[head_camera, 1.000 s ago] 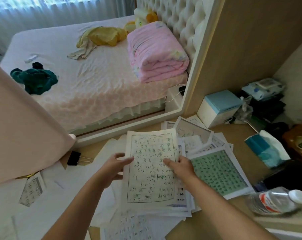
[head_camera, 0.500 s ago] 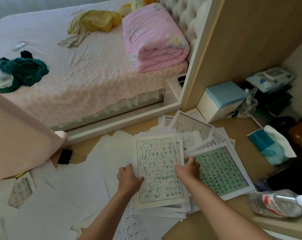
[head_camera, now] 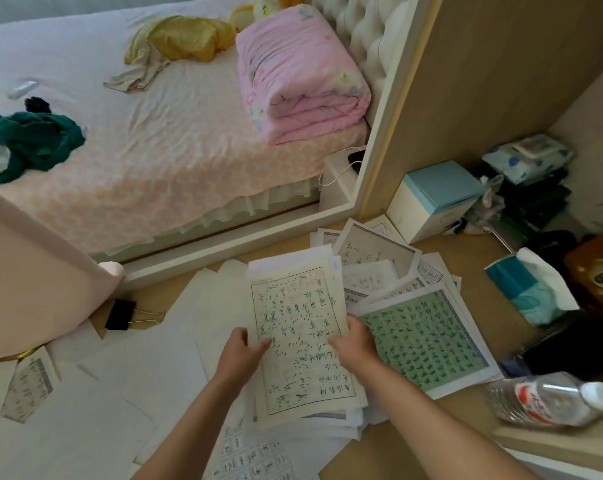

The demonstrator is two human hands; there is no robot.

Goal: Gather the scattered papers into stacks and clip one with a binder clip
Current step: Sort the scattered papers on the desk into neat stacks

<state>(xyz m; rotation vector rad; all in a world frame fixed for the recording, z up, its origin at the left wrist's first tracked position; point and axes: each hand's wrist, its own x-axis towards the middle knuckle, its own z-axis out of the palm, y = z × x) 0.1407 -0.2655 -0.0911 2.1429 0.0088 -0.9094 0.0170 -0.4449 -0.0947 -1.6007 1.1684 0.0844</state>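
The stack of papers (head_camera: 300,344) lies on the desk (head_camera: 466,252) between the 2 hands; the left hand (head_camera: 239,348) grasps its left edge with the thumb on the top sheet; the right hand (head_camera: 353,341) grasps its right edge in the same way. 1 black binder clip (head_camera: 120,314) lies to the far left of the left hand, well apart from it, just beside a pink cloth (head_camera: 33,289); no hand touches it.

More loose sheets lie around; I cannot count them exactly. White sheets (head_camera: 120,393) cover the near left; 1 green grid sheet (head_camera: 421,341) touches the stack on the right.

1 water bottle (head_camera: 542,400) lies on its side at the near right edge; 1 tissue pack (head_camera: 528,289) and 1 box (head_camera: 431,199) stand at the far right. Bare wood shows between the clip and the sheets, and between the green sheet and the tissue pack.
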